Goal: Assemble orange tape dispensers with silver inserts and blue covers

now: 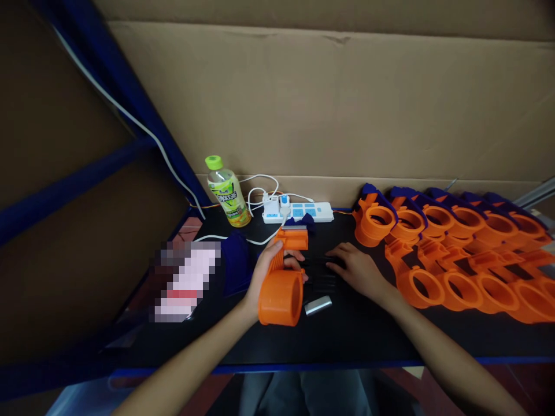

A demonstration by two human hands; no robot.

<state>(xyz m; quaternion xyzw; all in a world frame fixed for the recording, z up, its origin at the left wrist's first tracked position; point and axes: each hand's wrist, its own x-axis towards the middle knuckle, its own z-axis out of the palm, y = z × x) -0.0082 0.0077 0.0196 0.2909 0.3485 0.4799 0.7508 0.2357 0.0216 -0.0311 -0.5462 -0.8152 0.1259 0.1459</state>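
Observation:
My left hand [261, 276] is wrapped round an orange plastic part [280, 297], which has a wide ring at its near end and a boxy block at its far end. A grey toothed strip [294, 227] shows along the top of that block. To the right, my right hand [358, 270] is low over the black table, its fingers closed at the end of a thin black piece [318, 261]. What this piece is I cannot make out against the dark surface. Black prongs [323, 282] lie between the hands, and a small silver bar [318, 305] is just nearer to me.
Rows of orange ringed parts [420, 286], several with dark blue pieces, fill the right side. A white power strip [321, 212] with cables and a green-capped bottle [229, 196] stand at the back by the cardboard wall [329, 110]. A dark blue piece [236, 263] lies left.

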